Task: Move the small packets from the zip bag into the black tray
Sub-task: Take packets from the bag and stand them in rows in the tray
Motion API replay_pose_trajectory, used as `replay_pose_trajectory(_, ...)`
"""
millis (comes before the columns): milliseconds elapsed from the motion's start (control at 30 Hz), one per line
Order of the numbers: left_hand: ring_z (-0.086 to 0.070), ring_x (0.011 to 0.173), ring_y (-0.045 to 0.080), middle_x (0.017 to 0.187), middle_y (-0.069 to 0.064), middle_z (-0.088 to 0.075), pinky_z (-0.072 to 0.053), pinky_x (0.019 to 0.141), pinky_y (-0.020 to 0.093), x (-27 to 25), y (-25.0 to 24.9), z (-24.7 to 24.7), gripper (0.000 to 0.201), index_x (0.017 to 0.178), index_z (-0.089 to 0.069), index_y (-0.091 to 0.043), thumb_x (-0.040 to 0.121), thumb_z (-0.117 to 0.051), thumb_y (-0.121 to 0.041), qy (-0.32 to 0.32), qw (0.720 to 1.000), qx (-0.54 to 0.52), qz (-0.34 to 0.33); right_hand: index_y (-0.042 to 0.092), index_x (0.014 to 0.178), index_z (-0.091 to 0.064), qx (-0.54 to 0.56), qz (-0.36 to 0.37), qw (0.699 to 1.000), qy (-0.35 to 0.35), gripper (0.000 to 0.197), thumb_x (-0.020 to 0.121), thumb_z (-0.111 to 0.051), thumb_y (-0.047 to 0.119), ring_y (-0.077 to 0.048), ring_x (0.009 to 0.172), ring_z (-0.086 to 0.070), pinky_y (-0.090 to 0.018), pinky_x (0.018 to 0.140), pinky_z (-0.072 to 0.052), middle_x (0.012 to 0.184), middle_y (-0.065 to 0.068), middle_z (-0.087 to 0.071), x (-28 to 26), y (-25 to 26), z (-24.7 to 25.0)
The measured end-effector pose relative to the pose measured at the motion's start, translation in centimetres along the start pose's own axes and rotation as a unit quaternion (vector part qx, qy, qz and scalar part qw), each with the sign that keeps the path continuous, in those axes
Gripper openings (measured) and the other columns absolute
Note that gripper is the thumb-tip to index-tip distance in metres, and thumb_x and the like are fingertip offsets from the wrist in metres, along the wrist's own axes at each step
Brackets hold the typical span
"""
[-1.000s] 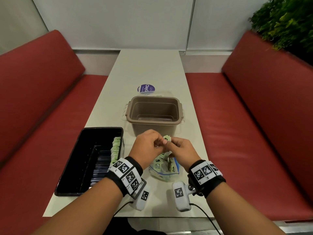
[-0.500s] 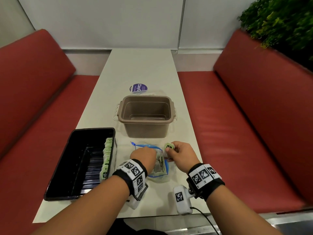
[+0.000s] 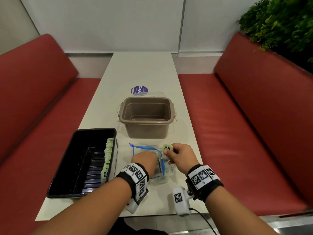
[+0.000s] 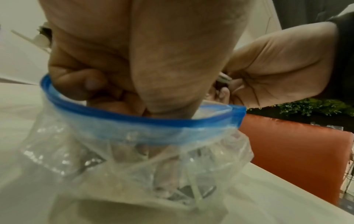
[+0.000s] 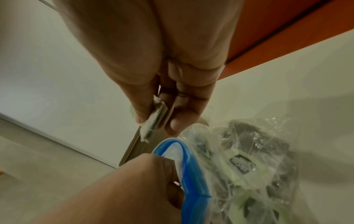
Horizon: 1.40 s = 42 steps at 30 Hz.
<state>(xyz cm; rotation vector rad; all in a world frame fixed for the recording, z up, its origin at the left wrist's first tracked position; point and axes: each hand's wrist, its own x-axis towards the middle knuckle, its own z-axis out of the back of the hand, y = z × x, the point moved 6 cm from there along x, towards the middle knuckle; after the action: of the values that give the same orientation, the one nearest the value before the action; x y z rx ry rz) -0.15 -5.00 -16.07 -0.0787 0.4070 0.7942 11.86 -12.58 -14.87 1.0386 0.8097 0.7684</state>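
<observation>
The left hand (image 3: 146, 159) is plunged into the zip bag (image 3: 159, 173) on the table (image 3: 144, 73); its fingertips are blurred behind crinkled plastic, so its grip cannot be told. The right hand (image 3: 182, 157) pinches packets (image 3: 166, 148) just beside the bag's mouth. More packets line the tray (image 3: 67, 167)'s right wall.

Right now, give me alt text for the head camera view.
The left hand reaches into a blue-rimmed zip bag while the right hand pinches a green packet. A black tray sits left, a brown tub behind.
</observation>
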Motion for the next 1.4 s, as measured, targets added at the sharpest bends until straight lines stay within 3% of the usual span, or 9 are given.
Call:
replay_pose_trajectory(233,-0.065,0.092,0.023,0.101,0.000,-0.068,-0.054,0.078,0.034,-0.9,0.7,1.3,0.019,0.104,-0.068,-0.022,0.089,-0.059,-0.016,-0.032,0.995,-0.097,-0.024,0.005,0.088,-0.068,-0.025,0.012,1.000,0.013,0.019,0.098,-0.056,0.016,-0.029,0.076,-0.072,-0.044,0.074,-0.061,0.078,-0.009,-0.070,-0.4,0.3,-0.6)
replay_pose_trajectory(400,-0.060,0.098,0.015,0.101,-0.010,-0.064,-0.049,0.089,0.032,-2.3,2.1,4.5,0.028,0.105,-0.068,-0.031,0.087,-0.060,-0.012,-0.131,0.958,-0.246,-0.065,0.010,0.089,-0.066,-0.007,0.017,1.000,0.007,0.019,0.093,-0.050,0.002,-0.027,0.072,-0.069,-0.041,0.070,-0.061,0.083,-0.014,-0.069,-0.7,1.1,-0.6)
replay_pose_trajectory(567,-0.056,0.074,0.004,0.087,-0.011,-0.062,-0.048,0.077,0.024,-3.9,3.6,7.5,0.031,0.110,-0.065,-0.027,0.086,-0.067,-0.007,-0.165,0.917,-0.344,-0.116,0.023,0.062,-0.055,0.047,-0.002,0.999,-0.024,0.018,0.073,-0.043,0.015,-0.019,0.059,-0.045,-0.034,0.061,-0.039,0.058,0.004,-0.051,-0.8,2.1,-0.9)
replay_pose_trajectory(700,-0.062,0.078,0.006,0.088,-0.011,-0.068,-0.053,0.078,0.022,-5.4,4.9,9.1,0.031,0.108,-0.065,-0.030,0.085,-0.072,-0.012,-0.176,0.902,-0.370,-0.138,0.019,0.074,-0.057,0.062,0.035,0.997,0.004,0.005,0.078,-0.060,0.020,-0.015,0.060,-0.047,-0.033,0.061,-0.043,0.062,0.005,-0.051,-1.4,3.5,-2.0)
replay_pose_trajectory(767,-0.064,0.081,0.007,0.088,-0.010,-0.069,-0.053,0.079,0.021,-6.2,5.5,9.8,0.029,0.108,-0.067,-0.028,0.084,-0.073,-0.012,-0.177,0.886,-0.402,-0.150,0.015,0.085,-0.062,0.046,0.088,0.994,0.043,0.014,0.081,-0.075,0.017,-0.011,0.059,-0.052,-0.029,0.060,-0.048,0.062,0.008,-0.055,-1.7,4.5,-3.0)
replay_pose_trajectory(867,-0.066,0.081,0.006,0.088,-0.008,-0.071,-0.052,0.078,0.015,-7.3,6.4,10.6,0.029,0.108,-0.068,-0.024,0.084,-0.073,-0.009,-0.190,0.861,-0.446,-0.156,0.028,0.073,-0.067,0.028,0.143,0.987,0.074,0.019,0.085,-0.075,0.017,-0.007,0.062,-0.059,-0.029,0.065,-0.053,0.061,0.013,-0.062,-2.1,6.4,-4.5)
replay_pose_trajectory(1000,-0.061,0.075,-0.005,0.090,-0.010,-0.070,-0.048,0.074,0.013,-7.8,8.9,10.7,0.026,0.105,-0.069,-0.024,0.081,-0.079,-0.020,-0.224,0.861,-0.447,-0.096,0.029,0.069,-0.065,0.033,0.175,0.983,0.045,0.020,0.087,-0.074,0.024,-0.013,0.067,-0.062,-0.033,0.068,-0.054,0.067,0.010,-0.066,-1.6,8.1,-5.6)
replay_pose_trajectory(1167,-0.065,0.080,0.007,0.083,-0.008,-0.071,-0.055,0.080,0.037,-7.4,12.8,8.5,0.019,0.092,-0.074,-0.023,0.080,-0.078,-0.037,-0.190,0.904,-0.383,-0.011,0.020,0.076,-0.067,0.040,0.175,0.982,0.060,0.013,0.086,-0.075,0.017,-0.010,0.071,-0.060,-0.039,0.075,-0.057,0.069,0.009,-0.063,-0.3,9.3,-8.3)
replay_pose_trajectory(1400,-0.063,0.073,0.016,0.075,-0.003,-0.070,-0.051,0.069,0.027,-6.9,19.9,7.6,0.012,0.081,-0.074,-0.019,0.080,-0.079,-0.029,-0.220,0.894,-0.370,0.125,0.020,0.083,-0.066,-0.025,0.143,0.988,0.056,0.011,0.086,-0.072,0.028,-0.012,0.061,-0.049,-0.030,0.064,-0.045,0.068,0.004,-0.058,2.3,10.2,-12.8)
